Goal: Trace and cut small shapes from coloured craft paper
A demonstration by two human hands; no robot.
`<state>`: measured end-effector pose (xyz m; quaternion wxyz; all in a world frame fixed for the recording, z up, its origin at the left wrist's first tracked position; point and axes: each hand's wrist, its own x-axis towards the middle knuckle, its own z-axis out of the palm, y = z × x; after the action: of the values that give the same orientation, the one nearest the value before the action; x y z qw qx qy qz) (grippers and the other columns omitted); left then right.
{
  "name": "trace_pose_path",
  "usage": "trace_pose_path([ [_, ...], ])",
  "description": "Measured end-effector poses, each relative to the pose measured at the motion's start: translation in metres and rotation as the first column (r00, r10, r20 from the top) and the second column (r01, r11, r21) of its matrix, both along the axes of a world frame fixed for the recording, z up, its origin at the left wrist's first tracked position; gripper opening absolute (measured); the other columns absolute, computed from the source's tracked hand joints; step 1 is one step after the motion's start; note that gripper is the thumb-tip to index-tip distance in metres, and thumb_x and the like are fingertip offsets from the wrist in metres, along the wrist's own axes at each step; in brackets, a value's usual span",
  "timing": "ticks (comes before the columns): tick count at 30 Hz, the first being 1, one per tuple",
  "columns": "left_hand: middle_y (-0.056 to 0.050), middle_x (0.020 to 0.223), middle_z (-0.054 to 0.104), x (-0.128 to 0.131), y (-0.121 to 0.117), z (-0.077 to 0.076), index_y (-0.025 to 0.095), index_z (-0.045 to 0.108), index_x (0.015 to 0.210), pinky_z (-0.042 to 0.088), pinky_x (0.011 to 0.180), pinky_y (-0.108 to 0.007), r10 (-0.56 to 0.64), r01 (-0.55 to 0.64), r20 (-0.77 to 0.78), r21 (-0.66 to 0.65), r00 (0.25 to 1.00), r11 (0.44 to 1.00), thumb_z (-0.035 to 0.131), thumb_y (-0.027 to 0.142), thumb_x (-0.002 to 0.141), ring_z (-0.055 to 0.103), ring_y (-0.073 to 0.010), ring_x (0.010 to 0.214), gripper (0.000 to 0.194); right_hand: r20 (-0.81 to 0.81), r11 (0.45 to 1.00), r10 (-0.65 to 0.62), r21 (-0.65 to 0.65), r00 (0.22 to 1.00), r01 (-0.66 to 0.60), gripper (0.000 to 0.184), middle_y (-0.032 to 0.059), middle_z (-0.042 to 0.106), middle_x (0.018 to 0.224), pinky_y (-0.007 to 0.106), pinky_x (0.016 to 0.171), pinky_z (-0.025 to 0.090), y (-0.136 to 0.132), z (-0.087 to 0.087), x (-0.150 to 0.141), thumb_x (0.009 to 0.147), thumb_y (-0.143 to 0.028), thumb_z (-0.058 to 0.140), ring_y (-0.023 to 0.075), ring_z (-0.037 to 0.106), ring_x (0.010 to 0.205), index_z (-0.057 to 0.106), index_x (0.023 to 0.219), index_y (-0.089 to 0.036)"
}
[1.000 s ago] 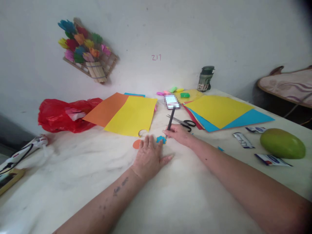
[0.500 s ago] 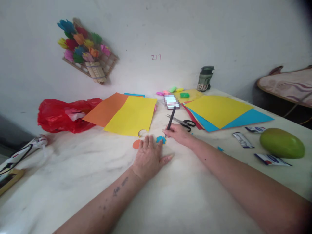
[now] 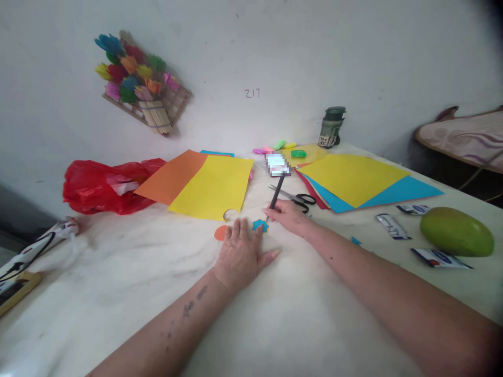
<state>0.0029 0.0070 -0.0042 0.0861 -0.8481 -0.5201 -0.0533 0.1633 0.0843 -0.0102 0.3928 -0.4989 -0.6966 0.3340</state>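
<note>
My left hand lies flat with its fingers spread, the index fingertip at the lower edge of a small blue paper cutout. Slivers of yellow show along that cutout's right edge. Left of my fingers is an orange paper circle, partly covered by the hand. A black pencil-like stick is pinched in my right hand, tilted, its lower tip at the right edge of the blue cutout. Behind the right hand lie scissors with black handles, blades apart.
Yellow and orange sheets lie left, beside a red plastic bag. A paper stack, a green mango and small packets sit right. At the back are a phone and a bottle.
The stick in my right hand has shifted very slightly at the blue cutout's right edge. My left hand has stayed in place.
</note>
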Motion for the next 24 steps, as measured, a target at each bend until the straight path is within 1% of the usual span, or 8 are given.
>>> trace_pose_path([
  [8, -0.017, 0.125, 0.036, 0.0002, -0.0007, 0.0023, 0.018, 0.036, 0.125, 0.029, 0.090, -0.052, -0.005, 0.005, -0.006, -0.008, 1.000, 1.000, 0.026, 0.062, 0.077, 0.028, -0.0341, 0.119, 0.066, -0.008, 0.998, -0.058, 0.014, 0.998, 0.058, 0.027, 0.0005, 0.055, 0.057, 0.025, 0.055, 0.039, -0.0033, 0.0059, 0.0008, 0.069, -0.041, 0.050, 0.0135, 0.052, 0.056, 0.055, 0.067, -0.015],
  [15, -0.018, 0.125, 0.036, 0.0006, -0.0009, 0.0030, 0.017, 0.035, 0.126, 0.028, 0.091, -0.051, 0.000, 0.000, -0.002, -0.007, 1.000, 1.000, 0.026, 0.062, 0.077, 0.028, -0.0342, 0.119, 0.066, -0.045, 1.000, -0.001, -0.013, 0.999, 0.000, 0.026, 0.0005, 0.056, 0.058, 0.025, 0.053, 0.040, -0.0020, 0.0024, 0.0008, 0.069, -0.042, 0.052, 0.0137, 0.053, 0.055, 0.056, 0.070, -0.016],
  [19, -0.019, 0.125, 0.036, 0.0005, -0.0010, 0.0027, 0.017, 0.036, 0.125, 0.028, 0.090, -0.052, -0.007, 0.007, 0.004, -0.003, 1.000, 1.000, 0.027, 0.061, 0.077, 0.028, -0.0351, 0.118, 0.065, -0.042, 1.000, 0.005, -0.024, 0.999, -0.006, 0.027, 0.0006, 0.056, 0.057, 0.025, 0.053, 0.040, -0.0021, 0.0021, 0.0008, 0.068, -0.042, 0.053, 0.0137, 0.053, 0.055, 0.057, 0.069, -0.016],
  [24, -0.019, 0.127, 0.035, 0.0012, -0.0021, 0.0040, 0.017, 0.037, 0.126, 0.027, 0.092, -0.051, 0.016, -0.016, 0.000, -0.031, 1.000, 0.999, 0.029, 0.061, 0.077, 0.028, -0.0352, 0.119, 0.066, -0.028, 0.999, 0.019, -0.028, 0.999, -0.020, 0.026, 0.0007, 0.056, 0.058, 0.025, 0.054, 0.040, -0.0027, 0.0027, 0.0013, 0.069, -0.041, 0.052, 0.0134, 0.053, 0.056, 0.057, 0.069, -0.016],
])
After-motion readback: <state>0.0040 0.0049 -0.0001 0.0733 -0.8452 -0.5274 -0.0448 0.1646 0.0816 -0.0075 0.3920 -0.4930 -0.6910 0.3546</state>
